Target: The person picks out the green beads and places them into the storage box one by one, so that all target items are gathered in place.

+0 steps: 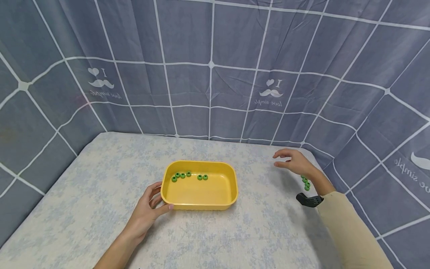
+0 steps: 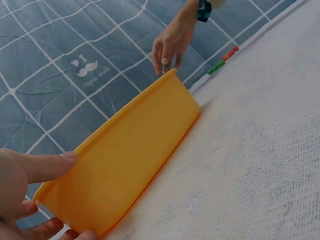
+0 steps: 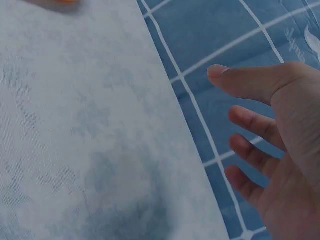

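Observation:
My left hand (image 1: 147,209) grips the left end of a yellow plastic tray (image 1: 201,204), thumb at the front rim and fingers around the side. In the left wrist view its thumb (image 2: 47,167) lies against the tray's outer wall. Several small green beads (image 1: 183,175) with dark holes lie in the tray, towards its back left. My right hand (image 1: 295,161) hovers over the right side of the table, fingers loosely bent and apart, holding nothing. Beside its wrist, a short row of green beads (image 1: 307,184) is partly hidden by the arm.
A pale cloth with blue flowers covers the table (image 1: 84,209). Grey-blue checked curtains (image 1: 188,86) hang around its back and sides. In the left wrist view, red beads (image 2: 231,52) continue the row beyond the green ones. A black strap piece (image 1: 309,200) sits at the right wrist.

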Motion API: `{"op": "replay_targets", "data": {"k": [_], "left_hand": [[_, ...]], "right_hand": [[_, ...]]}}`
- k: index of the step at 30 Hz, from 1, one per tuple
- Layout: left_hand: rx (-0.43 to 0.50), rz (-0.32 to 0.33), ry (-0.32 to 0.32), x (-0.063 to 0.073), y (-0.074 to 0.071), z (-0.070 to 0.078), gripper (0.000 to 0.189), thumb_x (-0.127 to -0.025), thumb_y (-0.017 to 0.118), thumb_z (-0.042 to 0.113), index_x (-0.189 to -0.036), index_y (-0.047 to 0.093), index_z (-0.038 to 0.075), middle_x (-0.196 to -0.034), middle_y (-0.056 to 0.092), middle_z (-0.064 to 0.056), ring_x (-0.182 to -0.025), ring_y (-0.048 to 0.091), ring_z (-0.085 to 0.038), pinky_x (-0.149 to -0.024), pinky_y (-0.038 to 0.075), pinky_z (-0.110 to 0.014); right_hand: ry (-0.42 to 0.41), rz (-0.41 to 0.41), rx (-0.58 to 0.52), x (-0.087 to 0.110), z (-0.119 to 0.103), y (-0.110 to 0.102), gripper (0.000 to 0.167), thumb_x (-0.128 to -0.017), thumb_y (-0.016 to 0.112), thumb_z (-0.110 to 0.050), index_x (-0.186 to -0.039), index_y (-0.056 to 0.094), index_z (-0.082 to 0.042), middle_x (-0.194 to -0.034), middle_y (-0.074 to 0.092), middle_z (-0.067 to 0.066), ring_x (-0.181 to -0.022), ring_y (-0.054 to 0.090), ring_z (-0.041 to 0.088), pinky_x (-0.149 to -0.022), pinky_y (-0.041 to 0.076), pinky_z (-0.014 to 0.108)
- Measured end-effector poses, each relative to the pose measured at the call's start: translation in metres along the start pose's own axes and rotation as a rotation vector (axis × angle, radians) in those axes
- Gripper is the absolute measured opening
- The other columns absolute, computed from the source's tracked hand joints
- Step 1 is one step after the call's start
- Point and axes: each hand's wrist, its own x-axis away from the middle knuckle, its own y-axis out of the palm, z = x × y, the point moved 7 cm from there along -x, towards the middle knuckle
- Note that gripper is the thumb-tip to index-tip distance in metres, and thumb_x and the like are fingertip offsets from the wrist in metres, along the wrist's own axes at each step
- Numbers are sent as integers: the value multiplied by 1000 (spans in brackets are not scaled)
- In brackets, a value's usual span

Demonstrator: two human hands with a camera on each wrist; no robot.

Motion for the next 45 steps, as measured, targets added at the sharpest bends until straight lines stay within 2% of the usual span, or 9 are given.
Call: {"op": "replay_targets", "data": {"k": [7, 22, 27, 31, 36, 39, 40, 43, 45], "left_hand": [[4, 0, 2, 1, 0, 0, 95, -89, 84, 11, -161, 22, 8, -161, 29, -16, -149, 32, -38, -104, 51, -30], [-4, 4, -10, 0, 1, 1, 93, -90, 84, 11, -161, 23, 9, -161, 28, -15, -149, 32, -37, -106, 50, -32], [-10, 4, -3, -1, 0, 1, 93, -90, 84, 11, -161, 23, 10, -161, 28, -15, -149, 32, -37, -105, 51, -32], [-11, 1, -5, 0, 0, 1, 93, -90, 84, 11, -161, 23, 9, -161, 28, -15, -149, 32, -37, -105, 51, -31], [-2, 0, -8, 0, 1, 0, 93, -89, 84, 11, -161, 24, 10, -161, 28, -15, -149, 32, -37, -104, 51, -30], [-1, -4, -6, -1, 1, 0, 93, -89, 84, 11, -160, 24, 10, -161, 28, -15, -149, 32, -37, -105, 51, -31], [-1, -6, -4, 0, 1, 0, 93, -89, 84, 11, -160, 24, 9, -162, 28, -15, -149, 32, -37, -105, 51, -31], [1, -8, 2, 0, 1, 1, 93, -89, 84, 12, -160, 25, 9, -162, 28, -15, -149, 32, -37, -104, 51, -30], [5, -10, 8, 0, 0, 2, 93, -89, 84, 11, -160, 25, 9, -162, 28, -15, -149, 32, -37, -104, 51, -30]], "right_hand": [[108, 40, 6, 14, 30, -17, 39, -99, 75, -28, -127, 68, -2, -145, 52, 22, -135, 46, 45, -105, 45, 64], [311, 80, -48, 45, 96, -39, 63, -100, 71, -40, -139, 58, 8, -151, 39, 35, -137, 38, 54, -105, 43, 68], [352, 96, -57, 57, 115, -37, 59, -103, 67, -37, -142, 56, 7, -148, 42, 36, -129, 45, 53, -92, 53, 56], [388, 100, -45, 64, 127, -30, 59, -103, 68, -37, -142, 56, 7, -145, 46, 37, -122, 50, 49, -84, 53, 46], [391, 108, -23, 68, 138, -23, 62, -100, 71, -38, -139, 57, 8, -138, 53, 35, -103, 57, 40, -75, 51, 39], [386, 108, -5, 68, 142, -19, 64, -99, 72, -39, -139, 57, 9, -137, 53, 36, -106, 56, 44, -82, 53, 48], [377, 111, 15, 67, 142, -18, 64, -99, 72, -39, -138, 58, 10, -137, 52, 36, -113, 54, 45, -88, 52, 53], [372, 124, 44, 66, 143, -16, 63, -98, 74, -40, -136, 60, 9, -140, 48, 38, -127, 46, 54, -100, 44, 66], [373, 124, 56, 64, 142, -14, 61, -98, 74, -38, -135, 60, 9, -143, 45, 40, -132, 41, 58, -105, 39, 70]]}}
